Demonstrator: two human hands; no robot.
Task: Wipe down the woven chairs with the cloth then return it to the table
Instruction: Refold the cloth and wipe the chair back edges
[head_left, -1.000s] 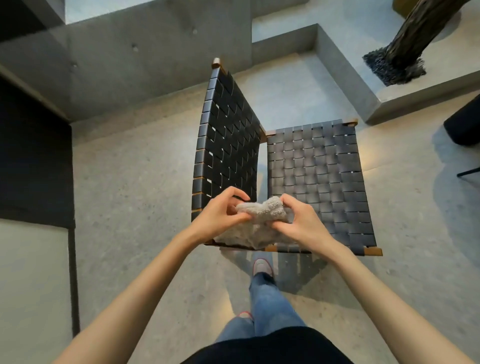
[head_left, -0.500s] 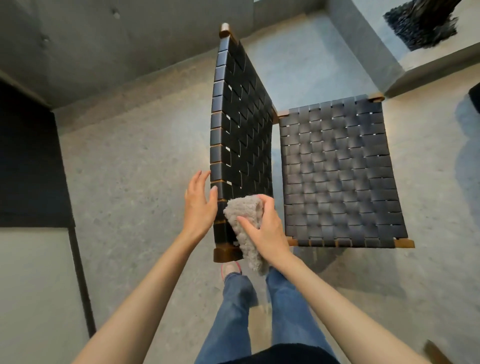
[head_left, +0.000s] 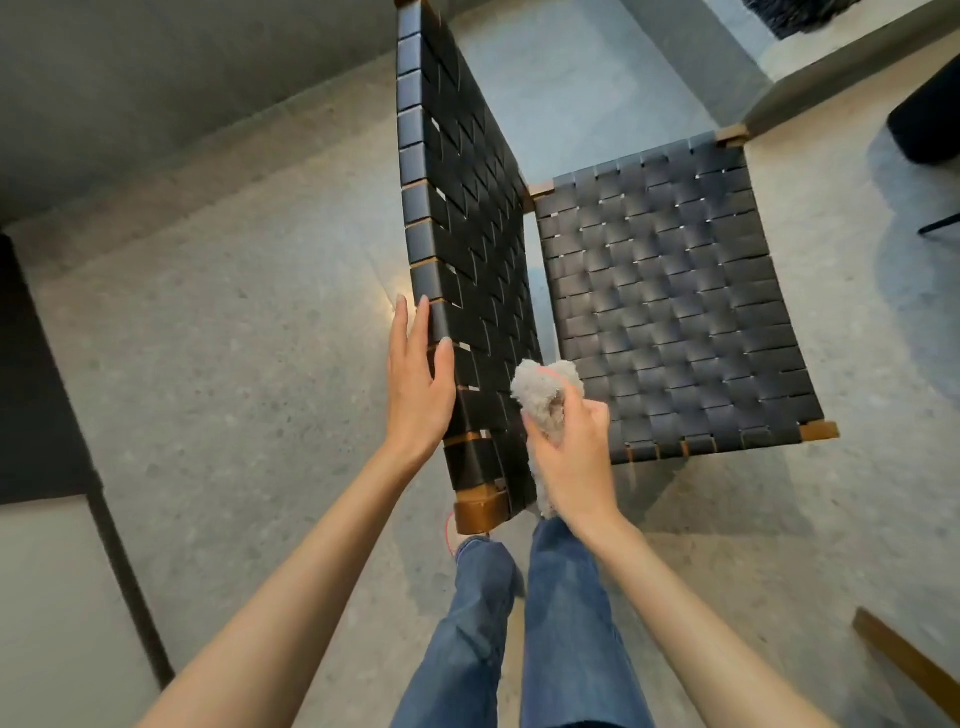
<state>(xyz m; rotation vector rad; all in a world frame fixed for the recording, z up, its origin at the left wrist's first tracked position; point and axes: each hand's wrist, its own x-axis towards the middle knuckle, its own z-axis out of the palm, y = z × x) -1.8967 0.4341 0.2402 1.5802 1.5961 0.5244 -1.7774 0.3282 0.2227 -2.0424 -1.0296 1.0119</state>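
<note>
1. change of grip. a second ago both hands bunched the cloth (head_left: 543, 397) between them. the left hand (head_left: 421, 384) has since let go and now lies flat on the outer edge of the woven backrest (head_left: 462, 234), fingers straight and close together, thumb resting on the weave.
2. the right hand (head_left: 576, 462) holds the cloth alone, fingers curled round a bunched wad. a tail of it hangs below the hand.
3. cloth position: at the lower near end of the backrest's inner face, by the gap between backrest and seat (head_left: 670, 306). i cannot tell whether it presses the straps or sits just off them.
4. meaning for the task: i judge that gathering the cloth is finished and the backrest wipe is starting, with the left hand bracing the frame. the seat and the return to the table are not yet done. a dark surface (head_left: 36, 374) at the left edge may be that table; i cannot confirm it.
</note>
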